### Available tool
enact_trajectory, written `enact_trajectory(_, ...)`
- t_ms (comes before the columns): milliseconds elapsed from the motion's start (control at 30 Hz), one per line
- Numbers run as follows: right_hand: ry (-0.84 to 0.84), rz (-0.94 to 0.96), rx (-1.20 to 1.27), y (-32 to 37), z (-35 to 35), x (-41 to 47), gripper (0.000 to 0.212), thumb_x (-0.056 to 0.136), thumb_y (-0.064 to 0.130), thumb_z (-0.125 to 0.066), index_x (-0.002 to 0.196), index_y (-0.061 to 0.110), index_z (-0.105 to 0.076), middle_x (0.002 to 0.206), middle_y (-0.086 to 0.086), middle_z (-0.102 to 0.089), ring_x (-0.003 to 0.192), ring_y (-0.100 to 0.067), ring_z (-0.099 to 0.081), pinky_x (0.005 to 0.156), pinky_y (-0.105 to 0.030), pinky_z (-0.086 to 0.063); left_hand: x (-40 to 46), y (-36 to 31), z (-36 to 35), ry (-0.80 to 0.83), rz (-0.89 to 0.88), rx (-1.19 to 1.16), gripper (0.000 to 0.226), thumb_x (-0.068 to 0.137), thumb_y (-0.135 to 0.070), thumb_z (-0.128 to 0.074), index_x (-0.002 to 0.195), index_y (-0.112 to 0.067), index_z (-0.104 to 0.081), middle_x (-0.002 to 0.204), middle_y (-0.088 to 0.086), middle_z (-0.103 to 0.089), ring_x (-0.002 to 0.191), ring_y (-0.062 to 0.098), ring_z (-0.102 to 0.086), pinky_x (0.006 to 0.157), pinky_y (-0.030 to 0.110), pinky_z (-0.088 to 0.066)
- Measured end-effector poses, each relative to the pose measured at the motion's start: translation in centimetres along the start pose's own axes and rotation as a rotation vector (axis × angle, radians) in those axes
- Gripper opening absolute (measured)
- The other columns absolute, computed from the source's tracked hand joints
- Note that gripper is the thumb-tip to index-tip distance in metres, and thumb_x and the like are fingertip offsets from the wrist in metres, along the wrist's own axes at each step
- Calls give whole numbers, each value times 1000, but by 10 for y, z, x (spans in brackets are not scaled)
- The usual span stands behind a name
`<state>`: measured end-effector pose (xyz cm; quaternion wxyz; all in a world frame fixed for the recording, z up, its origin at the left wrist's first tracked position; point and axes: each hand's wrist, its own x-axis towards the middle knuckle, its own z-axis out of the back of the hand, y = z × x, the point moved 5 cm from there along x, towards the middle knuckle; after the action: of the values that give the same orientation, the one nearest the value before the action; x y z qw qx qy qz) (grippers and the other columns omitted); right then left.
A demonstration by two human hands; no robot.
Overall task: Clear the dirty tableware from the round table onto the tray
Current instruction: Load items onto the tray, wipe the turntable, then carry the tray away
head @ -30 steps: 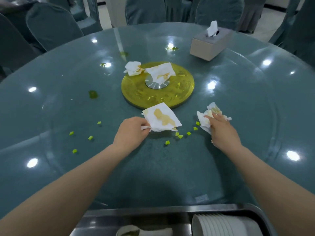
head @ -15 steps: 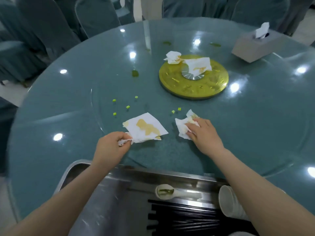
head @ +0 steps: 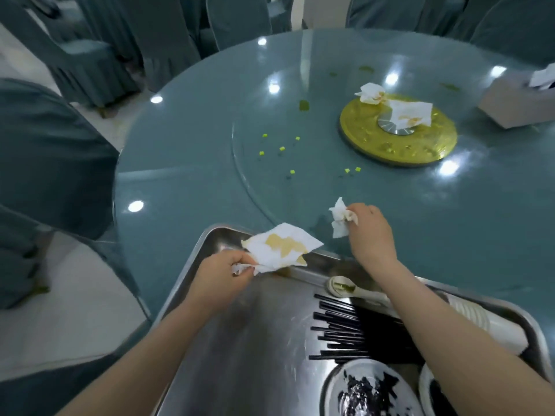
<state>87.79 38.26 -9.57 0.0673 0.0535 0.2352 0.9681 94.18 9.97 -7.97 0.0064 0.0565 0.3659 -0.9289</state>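
Across the glossy teal round table (head: 186, 163), ringed by draped chairs (head: 54, 145), the left hand (head: 222, 274) pinches a stained napkin (head: 282, 246) over the steel tray (head: 240, 340) at lower centre while the right hand (head: 371, 232) grips a crumpled tissue (head: 339, 217).

both forearms outstretched, left hand (head: 220, 273) and right hand (head: 371, 232) each with fingers pinched closed

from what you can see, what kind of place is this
Most likely a restaurant banquet room: a big round glass-topped table with a gold turntable hub, fabric-covered chairs around it, and a steel bussing tray with used chopsticks.
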Motion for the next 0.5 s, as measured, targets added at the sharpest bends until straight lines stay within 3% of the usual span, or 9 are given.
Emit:
enact_trajectory(100, 11, 68, 165, 46, -8, -43, 25, 90, 5, -48, 111, 13, -59, 105, -10, -55, 97, -29, -51, 73, -32, -35, -23, 24, -5, 176, 31, 87, 20, 80, -21, -68, 93, -35, -67, 87, -19, -66, 73, -6, -56, 61, 0, -35)
enact_trajectory(167, 61, 124, 202, 67, -20, -72, 25, 89, 8, -53, 111, 16, -59, 107, -5, -57, 100, -24, -52, 76, -28, -34, -36, 39, -8, 288, 59, 51, 49, 76, -23, -72, 121, -34, -56, 114, -13, -62, 95, 1, -58, 72, 5, -38)
enact_trajectory(233, 145, 134, 185, 78, -36, -95, 29, 86, 14, -57, 114, 19, -57, 113, -2, -58, 106, -21, -53, 83, -28, -37, -50, 48, -6, 367, 72, -39, 82, 71, -24, -76, 141, -35, -35, 128, -16, -48, 111, 0, -50, 77, 8, -39)
enact_trajectory(333, 291, 41, 217, 88, -55, -113, 46, 80, 27, -63, 125, 24, -50, 126, 2, -55, 116, -20, -51, 94, -30, -38, -63, 50, 8, 378, 20, -71, 98, 68, -30, -77, 147, -39, -20, 126, -23, -42, 109, 1, -48, 71, -1, -37)
enact_trajectory(500, 359, 27, 146, 102, -50, -120, 68, 68, 46, -72, 131, 32, -49, 141, 5, -44, 133, -17, -37, 107, -37, -34, -69, 47, 34, 293, -65, -69, 82, 77, -28, -75, 144, -36, -29, 121, -30, -41, 106, -6, -44, 73, -7, -28)
